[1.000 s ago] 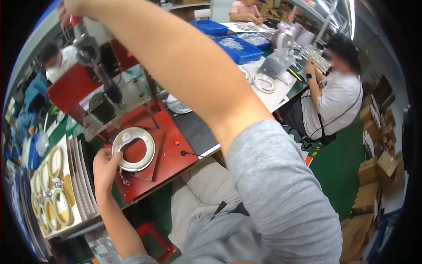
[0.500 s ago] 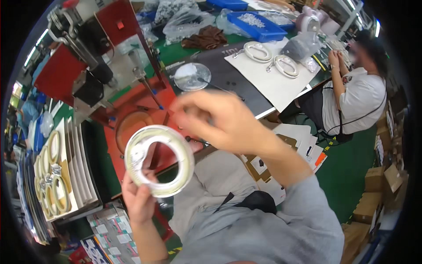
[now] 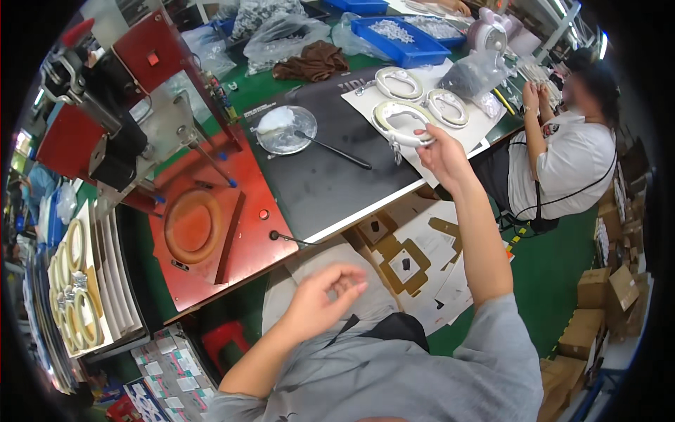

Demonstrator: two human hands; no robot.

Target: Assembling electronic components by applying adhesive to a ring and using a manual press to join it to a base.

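Note:
My right hand (image 3: 448, 160) reaches out over the white board (image 3: 460, 145), fingers and thumb closed on the near right rim of a white and cream ring (image 3: 383, 114). A small metal clip hangs from this ring over the board's near edge. Beyond it lies a second white ring (image 3: 395, 94), and to its right a third ring (image 3: 434, 107); they sit close together. My left hand (image 3: 322, 299) hovers over my lap, fingers loosely curled and apart from the thumb, holding nothing.
On the left stands a red press (image 3: 247, 257) with a round orange recess (image 3: 191, 226). A clear dish (image 3: 304, 125) of white material and a black-handled tool (image 3: 337, 152) lie on the dark mat. Blue trays (image 3: 415, 53) stand behind; a co-worker (image 3: 573, 155) sits at right.
The ring, in my left hand over the press before, is now in my right hand over the board. My left hand has let go and moved right, over my lap.

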